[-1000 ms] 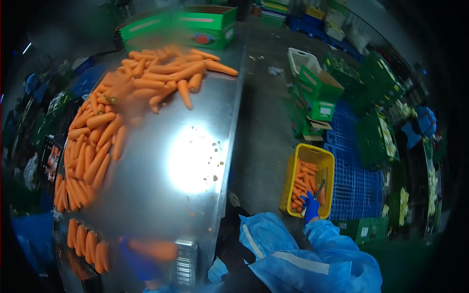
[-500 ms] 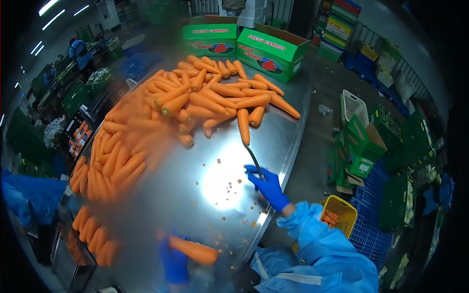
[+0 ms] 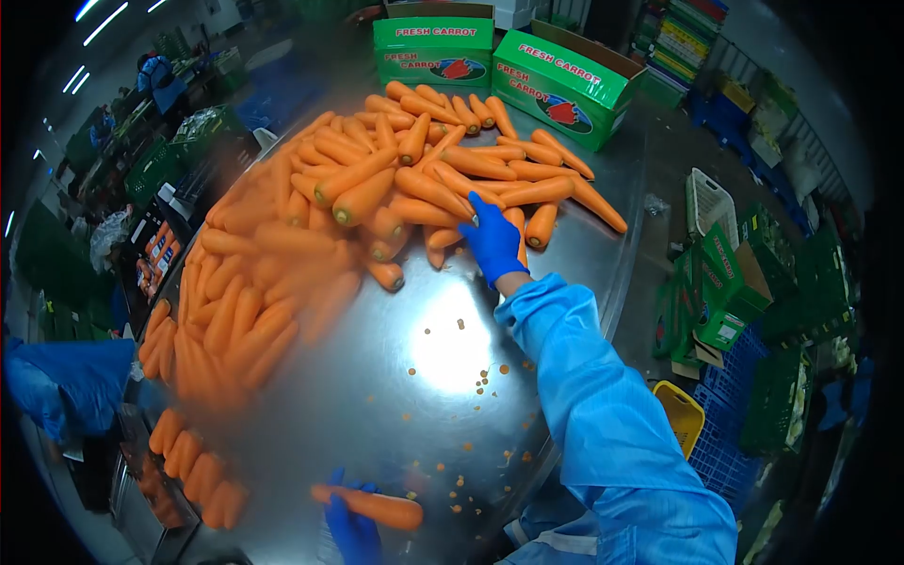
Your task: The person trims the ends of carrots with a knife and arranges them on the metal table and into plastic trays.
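Note:
My left hand (image 3: 352, 532), in a blue glove at the bottom of the view, is closed around a carrot (image 3: 386, 509) held above the metal table (image 3: 348, 424). My right hand (image 3: 496, 243), also gloved in blue, reaches to the near edge of the carrot pile (image 3: 348, 165). Its fingertips touch or nearly touch the carrots there. A small metallic bit of the knife (image 3: 475, 219) shows by its fingers; the rest is hidden behind the hand. Small cut carrot ends (image 3: 483, 381) lie scattered on the table between my hands.
Two green carrot boxes (image 3: 433, 47) stand at the table's far end. At left, short rows of carrots (image 3: 198, 466) lie near a person's blue sleeve (image 3: 71, 377). A yellow basket (image 3: 680, 419) and blue pallet (image 3: 730, 414) are on the floor at right. A smear blurs the left side.
My right hand has moved forward from the table's right edge to the carrot pile, and the knife blade has mostly gone from sight. My left hand still holds its carrot, slightly lower in view.

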Action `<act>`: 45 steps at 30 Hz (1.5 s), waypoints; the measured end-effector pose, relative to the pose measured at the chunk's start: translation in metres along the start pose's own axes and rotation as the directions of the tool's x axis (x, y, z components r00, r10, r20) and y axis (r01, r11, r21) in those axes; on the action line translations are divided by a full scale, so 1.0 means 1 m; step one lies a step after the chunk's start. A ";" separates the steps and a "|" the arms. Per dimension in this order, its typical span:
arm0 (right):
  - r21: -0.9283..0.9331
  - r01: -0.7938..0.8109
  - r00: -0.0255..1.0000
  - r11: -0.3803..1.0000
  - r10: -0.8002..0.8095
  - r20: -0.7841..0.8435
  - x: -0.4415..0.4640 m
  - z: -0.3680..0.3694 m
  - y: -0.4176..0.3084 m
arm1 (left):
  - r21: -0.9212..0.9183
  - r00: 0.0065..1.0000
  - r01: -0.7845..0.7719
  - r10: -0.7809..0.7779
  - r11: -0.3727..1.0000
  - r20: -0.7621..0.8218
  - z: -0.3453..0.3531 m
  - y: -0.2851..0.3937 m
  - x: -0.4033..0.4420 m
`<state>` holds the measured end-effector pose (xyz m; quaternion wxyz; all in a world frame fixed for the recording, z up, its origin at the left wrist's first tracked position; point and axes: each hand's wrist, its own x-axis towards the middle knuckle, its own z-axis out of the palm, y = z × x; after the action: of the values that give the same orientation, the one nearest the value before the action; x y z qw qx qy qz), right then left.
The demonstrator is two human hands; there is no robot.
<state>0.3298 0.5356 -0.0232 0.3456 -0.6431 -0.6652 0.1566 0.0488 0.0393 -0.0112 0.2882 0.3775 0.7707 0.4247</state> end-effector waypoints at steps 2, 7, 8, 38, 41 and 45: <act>0.038 0.114 0.990 0.993 -0.111 -0.088 0.011 0.003 0.007 | -0.141 0.997 -0.046 0.054 0.989 0.054 0.010 0.026 0.016; 0.031 0.395 0.914 0.918 -0.389 -0.117 -0.011 -0.074 -0.069 | -0.727 0.975 0.209 -0.197 0.654 0.103 0.034 0.063 0.036; 0.031 0.448 0.890 0.893 -0.442 -0.112 -0.023 -0.093 -0.085 | -0.718 0.974 0.219 -0.190 0.661 0.122 0.034 0.069 0.035; 0.544 0.095 0.911 0.834 -0.293 0.290 -0.435 -0.256 -0.123 | -0.283 0.818 -0.417 0.492 0.864 0.298 0.024 0.132 -0.120; 0.196 0.440 0.818 0.876 -0.481 0.315 -0.437 -0.268 -0.103 | -0.256 0.819 -0.447 0.507 0.857 0.268 0.016 0.134 -0.130; 0.125 0.605 0.736 0.786 -0.613 0.288 -0.445 -0.273 -0.118 | -0.370 0.843 -0.350 0.461 0.861 0.277 0.010 0.146 -0.145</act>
<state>0.3922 0.0275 0.1332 0.2749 -0.3529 -0.8829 0.1427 0.1856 -0.0245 0.1294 0.3799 0.5551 0.5318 0.5145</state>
